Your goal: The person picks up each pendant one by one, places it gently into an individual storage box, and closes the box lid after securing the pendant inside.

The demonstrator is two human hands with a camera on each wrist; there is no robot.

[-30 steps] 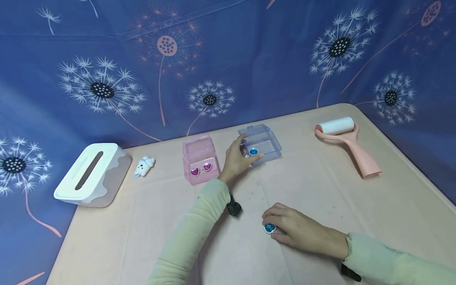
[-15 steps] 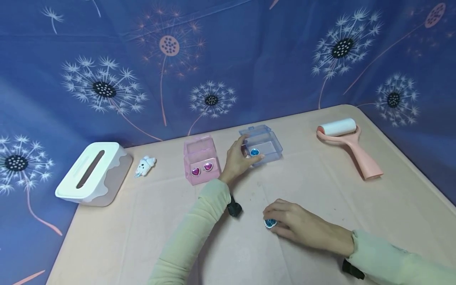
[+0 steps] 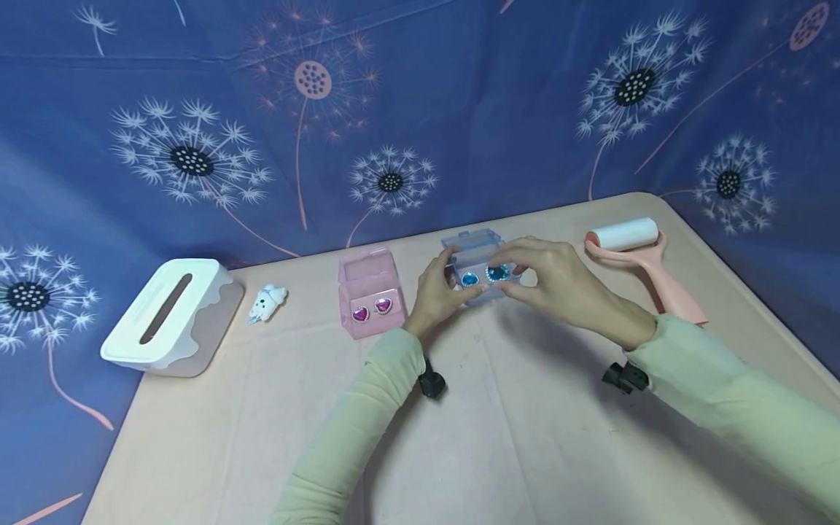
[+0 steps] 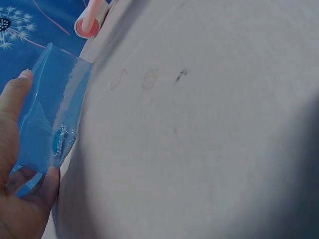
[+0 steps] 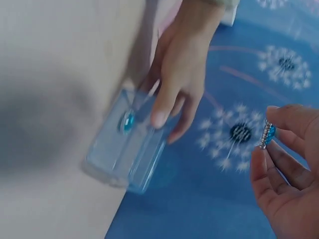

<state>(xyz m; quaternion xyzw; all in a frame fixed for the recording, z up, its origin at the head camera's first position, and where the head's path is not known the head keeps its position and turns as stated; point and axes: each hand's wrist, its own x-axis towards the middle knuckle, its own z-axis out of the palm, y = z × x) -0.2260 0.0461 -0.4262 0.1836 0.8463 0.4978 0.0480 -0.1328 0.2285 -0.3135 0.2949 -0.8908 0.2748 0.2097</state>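
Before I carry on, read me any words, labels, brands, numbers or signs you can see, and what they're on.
There are none that I can read in any view.
Blue box and pink box: no lettering visible.
White-lidded box: any faint marking is too small to read.
Lint roller: no lettering visible.
Backdrop: dandelion print only.

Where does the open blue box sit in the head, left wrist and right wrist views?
Head: the blue box is slightly right of centre, at about mid-height.
Left wrist: along the left side, in the upper and middle part.
Right wrist: left of centre, around and below mid-height.
Shared landmark: the left hand, gripping the box in all three.
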